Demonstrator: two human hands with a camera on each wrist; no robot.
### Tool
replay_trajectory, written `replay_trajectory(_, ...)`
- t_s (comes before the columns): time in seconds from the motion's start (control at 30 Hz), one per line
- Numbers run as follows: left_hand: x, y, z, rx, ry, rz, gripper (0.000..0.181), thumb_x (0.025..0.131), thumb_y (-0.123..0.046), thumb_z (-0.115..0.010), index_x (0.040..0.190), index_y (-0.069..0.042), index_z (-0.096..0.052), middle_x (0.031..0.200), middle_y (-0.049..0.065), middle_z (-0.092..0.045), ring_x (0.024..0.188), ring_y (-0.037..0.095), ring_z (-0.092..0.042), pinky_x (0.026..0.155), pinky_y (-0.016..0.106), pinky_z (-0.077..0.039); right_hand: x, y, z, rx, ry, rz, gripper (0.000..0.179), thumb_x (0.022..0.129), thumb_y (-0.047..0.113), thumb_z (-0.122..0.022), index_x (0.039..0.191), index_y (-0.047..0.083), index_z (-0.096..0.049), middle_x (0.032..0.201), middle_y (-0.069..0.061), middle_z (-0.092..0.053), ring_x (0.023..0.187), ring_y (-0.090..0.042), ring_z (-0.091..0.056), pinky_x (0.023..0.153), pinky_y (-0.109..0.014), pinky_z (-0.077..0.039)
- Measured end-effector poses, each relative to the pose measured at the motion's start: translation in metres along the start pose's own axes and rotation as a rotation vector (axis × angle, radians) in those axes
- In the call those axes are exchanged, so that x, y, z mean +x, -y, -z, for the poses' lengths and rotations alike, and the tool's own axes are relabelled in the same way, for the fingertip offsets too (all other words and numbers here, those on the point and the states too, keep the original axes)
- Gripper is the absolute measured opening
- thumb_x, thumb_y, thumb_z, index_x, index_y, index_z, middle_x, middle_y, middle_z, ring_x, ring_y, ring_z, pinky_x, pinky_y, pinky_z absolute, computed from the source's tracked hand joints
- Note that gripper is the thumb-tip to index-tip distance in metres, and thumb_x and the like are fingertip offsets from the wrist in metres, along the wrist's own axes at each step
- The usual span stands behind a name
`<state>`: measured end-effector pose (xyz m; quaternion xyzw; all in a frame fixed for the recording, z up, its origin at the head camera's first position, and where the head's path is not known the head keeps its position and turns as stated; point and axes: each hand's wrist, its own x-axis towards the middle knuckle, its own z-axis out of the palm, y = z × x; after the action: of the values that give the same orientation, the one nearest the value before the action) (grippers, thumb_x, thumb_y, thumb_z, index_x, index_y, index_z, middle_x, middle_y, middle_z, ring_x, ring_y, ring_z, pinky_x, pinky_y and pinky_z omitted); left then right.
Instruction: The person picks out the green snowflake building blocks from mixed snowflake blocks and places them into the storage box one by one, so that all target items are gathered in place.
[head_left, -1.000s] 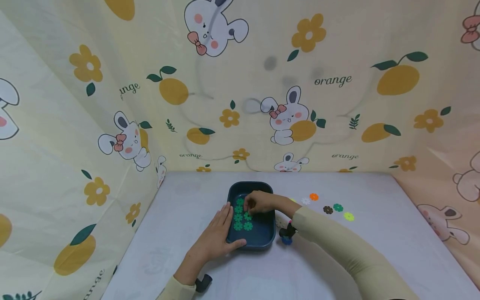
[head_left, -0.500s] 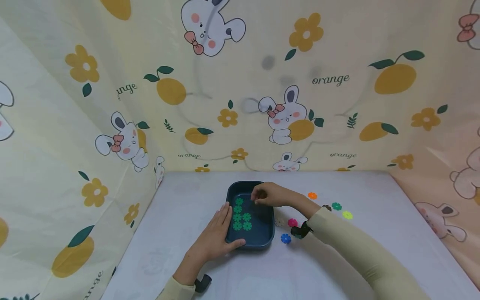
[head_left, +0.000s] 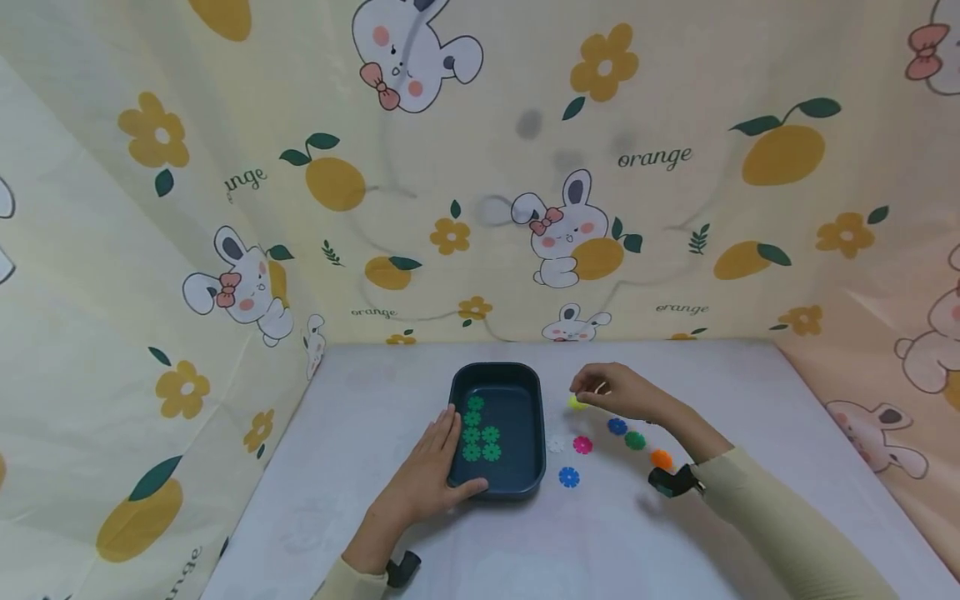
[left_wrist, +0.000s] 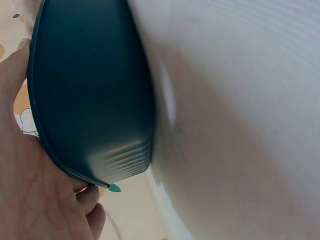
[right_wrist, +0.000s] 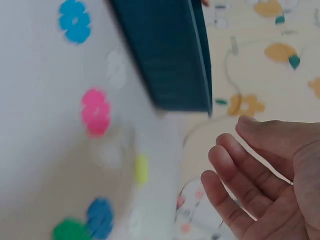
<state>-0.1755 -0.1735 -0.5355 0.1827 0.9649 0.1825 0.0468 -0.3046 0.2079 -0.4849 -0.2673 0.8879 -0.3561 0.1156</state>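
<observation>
Right hand (head_left: 618,393): fingers loosely bent and released, thumb apart from the fingertips in the right wrist view; they hover by a yellow flower piece (head_left: 576,403). Left hand (head_left: 426,473): fingers straight, lying along the left rim of a dark blue tray (head_left: 516,421), thumb at its near-left corner; a bracing touch rather than a clenched grasp.

Tray sits flat on the table (head_left: 375,400), near its middle. Long axis runs away from the person, toward the back wall; one short side faces the person. Inside, green flower pieces (head_left: 471,435) lie in two columns parallel to that axis: four in the left column, two in the right, at the near end.

Right of the tray, on the table: a whitish piece (head_left: 555,446) just beside it, then a pink piece (head_left: 582,445), and a blue piece (head_left: 568,477) nearer the person. A second blue, a green and an orange piece (head_left: 662,459) form a slanting row under the right forearm.

Table surface: pale, smooth, with soft shadows below both arms. Room: cream printed cloth (head_left: 487,158) hangs behind and at both sides, showing rabbits, oranges, flowers, the word "orange"; shallow creases.
</observation>
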Motion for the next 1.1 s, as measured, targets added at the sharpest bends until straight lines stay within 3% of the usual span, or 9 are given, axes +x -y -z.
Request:
replay_trajectory(0.1,0.000,0.000,-0.001,-0.009,-0.003,-0.001,0.116,0.096,-0.074,-0.063,0.173,-0.006,-0.008,0.182,0.008,0.001,0.168,0.024,-0.002,0.135,0.046,-0.013,-0.017,-0.015,0.003,-0.019,-0.015,-0.050,0.017,0.102,0.014,-0.076,0.118,0.007,-0.075,0.104,0.003,-0.073,0.099,-0.019,-0.066,0.095,-0.039,-0.061)
replay_trajectory(0.33,-0.001,0.000,-0.002,-0.026,-0.003,0.005,0.116,0.096,-0.073,-0.064,0.173,-0.006,-0.009,0.182,0.006,0.001,0.168,0.024,-0.003,0.135,0.047,-0.013,-0.052,-0.050,-0.001,-0.025,-0.042,-0.170,0.017,0.100,0.016,-0.078,0.114,0.008,-0.075,0.099,0.001,-0.068,0.093,-0.020,-0.061,0.078,-0.022,-0.057)
replay_trajectory(0.6,-0.001,0.000,-0.001,-0.028,-0.007,0.007,0.116,0.096,-0.074,-0.064,0.173,-0.007,-0.009,0.182,0.006,0.002,0.168,0.025,-0.003,0.135,0.048,-0.014,-0.073,-0.067,-0.011,-0.033,-0.068,-0.316,0.031,0.090,0.025,-0.089,0.108,0.009,-0.070,0.092,-0.003,-0.059,0.090,-0.022,-0.055,0.072,-0.027,-0.052)
replay_trajectory(0.87,-0.002,0.000,0.000,-0.028,-0.005,0.009,0.116,0.096,-0.074,-0.064,0.173,-0.007,-0.008,0.182,0.005,0.002,0.168,0.024,-0.003,0.135,0.047,-0.013,-0.076,-0.068,-0.018,-0.079,-0.088,-0.298,0.036,0.085,0.022,-0.093,0.102,0.006,-0.066,0.091,-0.005,-0.058,0.089,-0.023,-0.053,0.074,-0.030,-0.050)
replay_trajectory(1.1,-0.001,-0.001,0.000,-0.023,-0.002,0.010,0.116,0.096,-0.074,-0.063,0.173,-0.006,-0.009,0.182,0.005,0.003,0.168,0.024,-0.002,0.135,0.047,-0.014,-0.074,-0.060,-0.015,-0.035,-0.068,-0.283,0.025,0.092,0.012,-0.085,0.104,0.010,-0.063,0.096,-0.002,-0.063,0.093,-0.022,-0.057,0.082,-0.033,-0.056)
